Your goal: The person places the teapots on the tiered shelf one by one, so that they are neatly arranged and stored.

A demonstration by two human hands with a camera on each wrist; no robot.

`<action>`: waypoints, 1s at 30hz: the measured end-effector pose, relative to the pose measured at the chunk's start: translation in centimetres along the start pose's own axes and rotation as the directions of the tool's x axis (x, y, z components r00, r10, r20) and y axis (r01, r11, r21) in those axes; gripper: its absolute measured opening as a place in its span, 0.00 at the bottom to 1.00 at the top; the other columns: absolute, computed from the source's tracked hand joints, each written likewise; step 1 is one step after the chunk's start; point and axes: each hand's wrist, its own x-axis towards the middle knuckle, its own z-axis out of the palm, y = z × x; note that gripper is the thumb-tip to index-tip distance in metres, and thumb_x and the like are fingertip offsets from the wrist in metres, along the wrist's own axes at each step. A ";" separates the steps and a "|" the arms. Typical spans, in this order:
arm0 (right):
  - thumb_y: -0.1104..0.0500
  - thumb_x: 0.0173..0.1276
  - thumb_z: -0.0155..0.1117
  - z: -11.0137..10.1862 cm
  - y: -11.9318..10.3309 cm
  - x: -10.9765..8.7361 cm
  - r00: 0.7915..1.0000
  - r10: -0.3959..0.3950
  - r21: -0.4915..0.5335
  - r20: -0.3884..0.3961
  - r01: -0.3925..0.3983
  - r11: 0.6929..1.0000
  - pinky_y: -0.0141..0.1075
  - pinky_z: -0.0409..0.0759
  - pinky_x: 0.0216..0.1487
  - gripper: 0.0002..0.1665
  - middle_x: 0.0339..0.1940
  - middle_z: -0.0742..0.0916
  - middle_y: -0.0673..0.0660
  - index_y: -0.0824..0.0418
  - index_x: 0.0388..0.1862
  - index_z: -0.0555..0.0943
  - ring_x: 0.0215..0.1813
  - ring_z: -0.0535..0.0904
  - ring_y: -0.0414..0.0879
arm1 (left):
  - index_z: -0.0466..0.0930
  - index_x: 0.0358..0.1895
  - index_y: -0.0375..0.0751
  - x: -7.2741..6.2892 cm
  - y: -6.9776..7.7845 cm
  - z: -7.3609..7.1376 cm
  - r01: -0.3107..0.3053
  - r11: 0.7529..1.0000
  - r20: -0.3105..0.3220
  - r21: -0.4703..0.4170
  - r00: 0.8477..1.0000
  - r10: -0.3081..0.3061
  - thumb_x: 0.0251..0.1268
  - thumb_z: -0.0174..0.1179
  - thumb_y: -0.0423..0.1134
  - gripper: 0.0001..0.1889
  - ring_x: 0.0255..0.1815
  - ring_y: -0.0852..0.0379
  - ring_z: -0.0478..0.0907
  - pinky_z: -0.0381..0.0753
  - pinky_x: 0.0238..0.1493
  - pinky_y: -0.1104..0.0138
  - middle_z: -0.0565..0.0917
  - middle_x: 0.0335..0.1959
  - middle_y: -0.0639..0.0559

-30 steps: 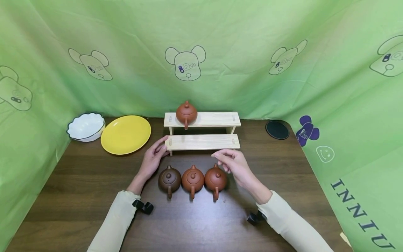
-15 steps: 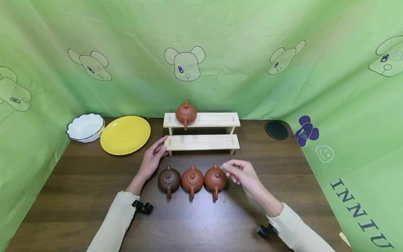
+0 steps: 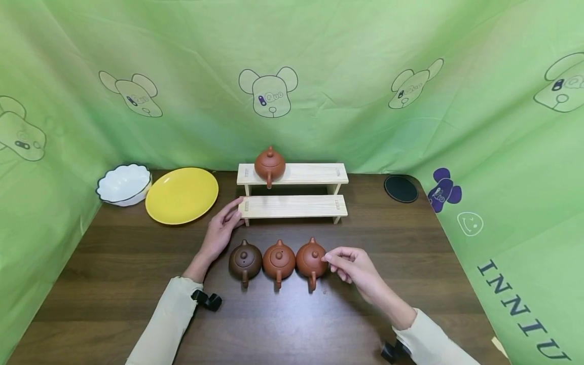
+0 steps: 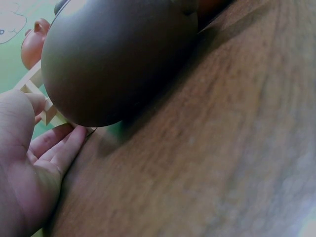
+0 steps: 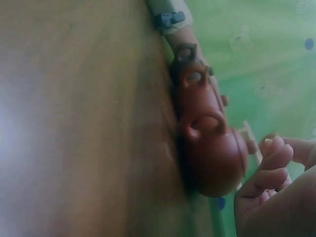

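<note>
The left hand (image 3: 219,235), fingers loosely extended, touches the lower wooden shelf (image 3: 292,207) at its left end. The right hand (image 3: 356,267), fingers curled and empty, is beside the rightmost teapot (image 3: 311,262) of three, contact unclear; a fourth teapot (image 3: 269,166) stands behind on the higher shelf (image 3: 315,174).

Head view: high behind fingers (image 3: 231,207), facing forward-down. Wrist views: low, close behind fingers, rolled sideways. All three share dark teapot (image 3: 245,263).

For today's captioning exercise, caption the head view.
Left hand at the wooden stand, right hand beside three teapots in line.
</note>
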 end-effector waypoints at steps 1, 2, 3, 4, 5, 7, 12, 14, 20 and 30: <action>0.61 0.79 0.71 0.0 0.2 -0.1 1.000 0.008 -0.003 -0.001 -0.008 1.000 0.24 0.64 0.20 0.06 0.25 0.84 0.47 0.59 0.39 0.89 0.22 0.70 0.35 | 0.70 0.84 0.37 0.0 0.0 0.0 0.001 1.000 0.002 0.001 1.000 -0.001 0.91 0.53 0.32 0.25 0.66 0.69 0.82 0.88 0.68 0.68 0.72 0.83 0.37; 0.61 0.79 0.72 0.0 0.4 -0.2 1.000 0.015 -0.003 0.001 -0.015 1.000 0.24 0.64 0.20 0.06 0.25 0.84 0.47 0.59 0.38 0.89 0.22 0.70 0.35 | 0.70 0.84 0.37 0.0 0.1 0.0 0.002 1.000 0.003 -0.001 1.000 -0.002 0.91 0.53 0.32 0.25 0.66 0.69 0.82 0.88 0.68 0.68 0.72 0.83 0.36; 0.61 0.79 0.72 0.0 0.5 -0.3 1.000 0.021 -0.005 0.003 -0.021 1.000 0.24 0.63 0.20 0.06 0.25 0.84 0.47 0.59 0.38 0.89 0.22 0.70 0.35 | 0.70 0.84 0.37 0.0 0.1 0.0 0.003 1.000 0.002 -0.001 1.000 -0.003 0.91 0.53 0.32 0.25 0.66 0.69 0.82 0.88 0.68 0.67 0.72 0.82 0.36; 0.60 0.79 0.72 0.0 0.7 -0.4 1.000 0.025 -0.005 0.006 -0.025 1.000 0.24 0.63 0.20 0.06 0.25 0.84 0.47 0.60 0.38 0.89 0.22 0.70 0.35 | 0.70 0.84 0.37 0.0 0.1 0.0 0.004 1.000 0.002 -0.002 1.000 -0.004 0.91 0.53 0.32 0.25 0.67 0.69 0.82 0.88 0.68 0.67 0.72 0.82 0.36; 0.60 0.79 0.72 -0.1 0.8 -0.4 1.000 0.027 -0.007 0.010 -0.027 1.000 0.24 0.63 0.20 0.06 0.25 0.84 0.46 0.60 0.38 0.89 0.22 0.70 0.35 | 0.70 0.85 0.37 0.0 0.1 0.0 0.005 1.000 0.003 -0.002 1.000 -0.005 0.91 0.53 0.32 0.25 0.67 0.69 0.81 0.88 0.68 0.67 0.72 0.82 0.36; 0.60 0.79 0.72 -0.2 1.2 -0.6 0.999 0.033 -0.013 0.019 -0.033 0.999 0.23 0.63 0.20 0.07 0.25 0.84 0.46 0.62 0.40 0.90 0.22 0.70 0.35 | 0.70 0.85 0.37 0.0 0.1 0.0 0.007 1.000 0.005 0.001 1.000 -0.007 0.91 0.53 0.32 0.25 0.67 0.69 0.81 0.88 0.69 0.67 0.72 0.82 0.36; 0.59 0.80 0.72 -0.3 1.9 -1.2 0.998 0.042 -0.033 0.053 -0.040 0.999 0.22 0.63 0.21 0.09 0.25 0.84 0.45 0.66 0.43 0.90 0.22 0.70 0.34 | 0.70 0.84 0.37 0.0 0.1 0.0 0.006 1.000 0.006 -0.001 1.000 -0.006 0.91 0.53 0.32 0.25 0.66 0.70 0.82 0.87 0.69 0.67 0.73 0.82 0.36; 0.59 0.80 0.72 -0.3 2.1 -1.4 0.997 0.046 -0.037 0.065 -0.044 0.998 0.22 0.63 0.21 0.11 0.25 0.84 0.45 0.67 0.44 0.90 0.22 0.70 0.33 | 0.70 0.84 0.37 0.0 0.1 0.0 0.006 1.000 0.004 -0.004 1.000 -0.006 0.91 0.53 0.31 0.25 0.66 0.70 0.82 0.88 0.68 0.67 0.73 0.82 0.36; 0.57 0.82 0.70 0.0 2.8 -1.8 0.994 0.048 -0.056 0.100 -0.043 0.997 0.22 0.65 0.20 0.17 0.27 0.83 0.46 0.73 0.52 0.89 0.23 0.70 0.33 | 0.70 0.84 0.36 0.0 -0.1 -0.1 -0.004 1.000 0.002 -0.002 1.000 0.004 0.91 0.52 0.31 0.25 0.65 0.70 0.82 0.88 0.68 0.68 0.73 0.82 0.35; 0.56 0.83 0.69 1.0 3.3 -2.3 0.984 0.051 -0.042 0.171 -0.044 0.998 0.21 0.65 0.20 0.21 0.27 0.85 0.45 0.77 0.54 0.87 0.22 0.70 0.33 | 0.69 0.84 0.35 0.1 -0.2 -0.1 -0.014 1.000 0.008 0.006 1.000 0.014 0.91 0.51 0.31 0.25 0.65 0.69 0.82 0.88 0.68 0.67 0.74 0.81 0.32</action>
